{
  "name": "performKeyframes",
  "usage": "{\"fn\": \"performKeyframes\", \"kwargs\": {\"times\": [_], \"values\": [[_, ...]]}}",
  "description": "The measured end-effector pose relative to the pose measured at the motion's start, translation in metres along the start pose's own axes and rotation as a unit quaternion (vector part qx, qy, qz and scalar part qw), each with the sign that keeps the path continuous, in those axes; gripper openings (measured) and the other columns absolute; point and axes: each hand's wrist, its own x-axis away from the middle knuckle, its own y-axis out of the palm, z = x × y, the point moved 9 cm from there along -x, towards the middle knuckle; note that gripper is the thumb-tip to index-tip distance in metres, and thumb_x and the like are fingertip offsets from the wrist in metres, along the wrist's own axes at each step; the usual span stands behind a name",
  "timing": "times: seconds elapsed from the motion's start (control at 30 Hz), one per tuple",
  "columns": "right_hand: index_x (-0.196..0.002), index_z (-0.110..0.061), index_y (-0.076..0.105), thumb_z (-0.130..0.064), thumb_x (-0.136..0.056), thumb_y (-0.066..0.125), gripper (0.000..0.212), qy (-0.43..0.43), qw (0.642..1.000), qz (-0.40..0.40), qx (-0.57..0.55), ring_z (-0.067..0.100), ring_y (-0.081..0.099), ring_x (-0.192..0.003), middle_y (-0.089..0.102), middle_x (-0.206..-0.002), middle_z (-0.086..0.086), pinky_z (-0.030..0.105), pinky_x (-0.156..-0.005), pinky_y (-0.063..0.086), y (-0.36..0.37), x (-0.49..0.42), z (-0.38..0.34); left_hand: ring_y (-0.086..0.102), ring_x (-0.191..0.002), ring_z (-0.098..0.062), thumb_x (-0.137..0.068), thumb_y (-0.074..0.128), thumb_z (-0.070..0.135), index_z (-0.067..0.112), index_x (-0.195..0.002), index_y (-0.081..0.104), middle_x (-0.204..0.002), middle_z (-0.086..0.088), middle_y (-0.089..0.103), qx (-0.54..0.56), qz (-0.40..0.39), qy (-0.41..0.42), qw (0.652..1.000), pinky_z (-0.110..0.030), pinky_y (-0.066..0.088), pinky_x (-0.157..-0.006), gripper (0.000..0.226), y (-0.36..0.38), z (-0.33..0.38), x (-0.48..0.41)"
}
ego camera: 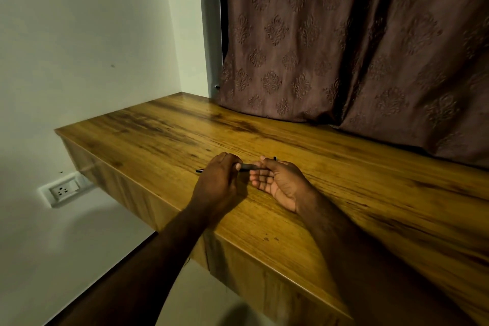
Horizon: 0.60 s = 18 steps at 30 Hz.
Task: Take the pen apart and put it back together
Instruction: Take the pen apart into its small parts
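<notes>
Gripping the pen (247, 166) at opposite ends, left hand (217, 182) and right hand (277, 180) seem braced to twist it apart above the wooden table (344, 193).

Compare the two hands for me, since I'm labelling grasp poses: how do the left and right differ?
The left hand is knuckles-up, fingers curled over the pen; the right hand is palm-up, pinching it with the fingertips. The pen's thin tip pokes out beyond the left hand; a dark end shows behind the right. Both grip the pen over the wooden desk.

Desk (158, 135) top bare all round; curtain (344, 47) blocks back, wall (79, 34) on L.
</notes>
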Motion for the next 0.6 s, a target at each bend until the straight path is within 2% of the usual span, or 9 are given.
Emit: {"fn": "performKeyframes", "kwargs": {"times": [0.17,0.33,0.4,0.5,0.6], "values": [[-0.101,0.005,0.062,-0.021,-0.097,0.051,0.029,-0.004,1.0,-0.003,-0.007,0.018,0.066,-0.058,0.065,-0.075,0.015,0.026,-0.054,0.055,-0.001,-0.001,0.001,0.055,-0.081,-0.019,-0.093,0.045,0.022,0.015,-0.094,0.058,-0.088,-0.003,0.061,0.023,-0.008,-0.026,0.999,-0.034,0.043,-0.071,0.015,0.002,-0.004,0.0],[-0.095,0.004,0.064,-0.018,-0.095,0.056,0.023,-0.013,1.0,-0.006,0.005,0.02,0.066,-0.061,0.066,-0.075,0.015,0.027,-0.057,0.055,-0.002,-0.001,-0.001,0.053,-0.078,-0.018,-0.091,0.041,0.029,0.013,-0.092,0.059,-0.086,-0.003,0.06,0.017,0.008,-0.014,1.0,-0.033,0.043,-0.069,0.024,-0.004,0.004,0.001],[-0.102,0.008,0.063,-0.013,-0.093,0.059,0.023,-0.019,1.0,-0.007,0.019,0.02,0.065,-0.062,0.066,-0.076,0.016,0.027,-0.058,0.055,-0.001,-0.001,-0.002,0.052,-0.078,-0.018,-0.088,0.04,0.031,0.012,-0.091,0.06,-0.085,-0.004,0.058,0.011,0.016,0.006,1.0,-0.032,0.041,-0.068,0.028,-0.008,0.011,0.002],[-0.111,0.012,0.06,-0.006,-0.092,0.058,0.026,-0.023,0.999,-0.003,0.035,0.019,0.064,-0.063,0.065,-0.077,0.016,0.025,-0.057,0.056,0.0,-0.001,-0.001,0.054,-0.082,-0.02,-0.088,0.042,0.029,0.009,-0.099,0.061,-0.09,-0.007,0.059,0.009,0.024,0.019,0.999,-0.032,0.042,-0.072,0.029,-0.011,0.012,0.002],[-0.108,0.012,0.06,-0.005,-0.092,0.058,0.023,-0.018,0.999,-0.002,0.046,0.019,0.066,-0.061,0.066,-0.078,0.018,0.025,-0.055,0.056,0.001,-0.002,0.0,0.057,-0.088,-0.021,-0.089,0.041,0.031,0.007,-0.11,0.058,-0.097,-0.008,0.06,0.031,0.027,0.006,0.999,-0.032,0.046,-0.075,0.036,-0.012,0.011,0.002]]}}
